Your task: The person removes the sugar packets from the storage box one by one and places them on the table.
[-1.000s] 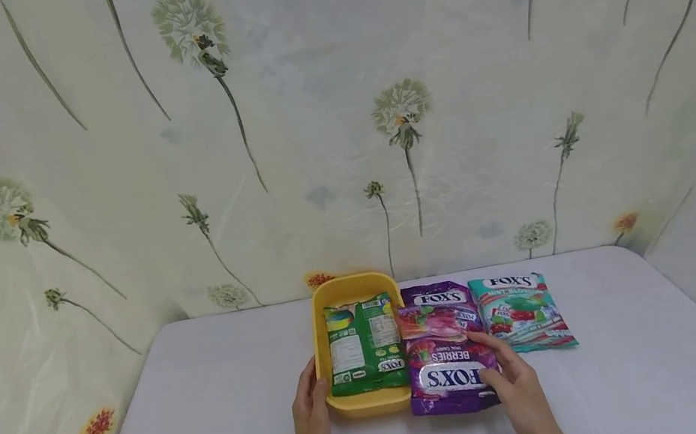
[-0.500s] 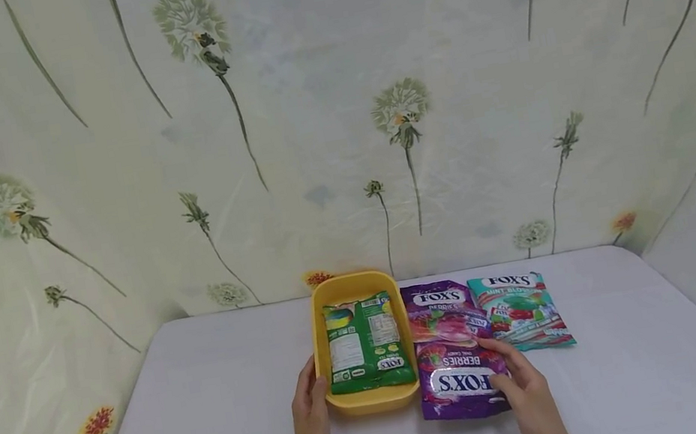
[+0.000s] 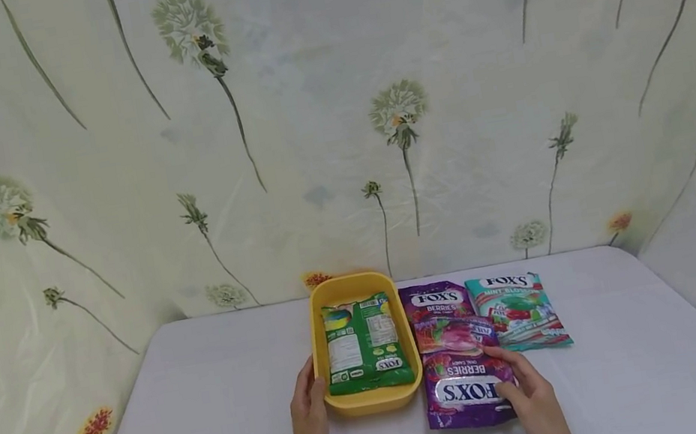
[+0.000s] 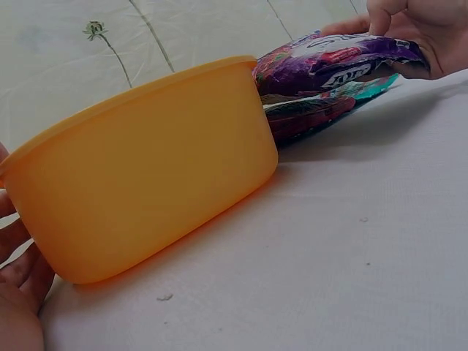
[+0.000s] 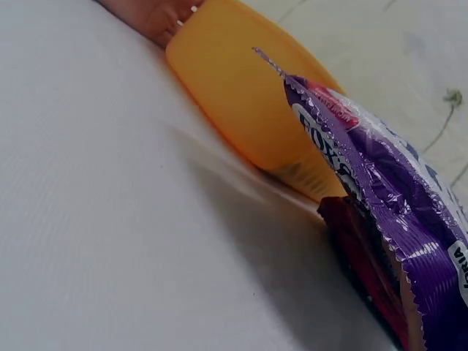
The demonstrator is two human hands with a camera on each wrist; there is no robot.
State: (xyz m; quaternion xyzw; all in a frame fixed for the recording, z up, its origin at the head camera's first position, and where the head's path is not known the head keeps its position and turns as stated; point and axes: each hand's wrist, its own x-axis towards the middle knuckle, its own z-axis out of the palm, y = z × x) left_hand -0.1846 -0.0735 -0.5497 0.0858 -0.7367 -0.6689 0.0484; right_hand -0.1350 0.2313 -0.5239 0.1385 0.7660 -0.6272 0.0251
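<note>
My left hand (image 3: 309,413) holds the left side of a yellow plastic tub (image 3: 374,402), its fingers along the outer wall. Inside the tub lies a green candy bag (image 3: 368,343), back side up. In my right hand (image 3: 535,396) is a purple Fox's Berries candy bag (image 3: 466,380), gripped by its right edge, thumb on top. The left wrist view shows this purple bag (image 4: 329,62) raised off the table, just right of the tub. Beneath and behind it lies a second purple Berries bag (image 3: 439,297), partly covered.
A teal Fox's Mint Blossom candy bag (image 3: 519,311) lies right of the purple bags. The white-covered table (image 3: 214,405) ends at a wall of dandelion-patterned sheeting (image 3: 308,140) behind.
My right hand has drawn the purple candy bag rightward and nearer me, away from the tub's right rim. More of the bag behind it shows. My left hand and the tub stay put.
</note>
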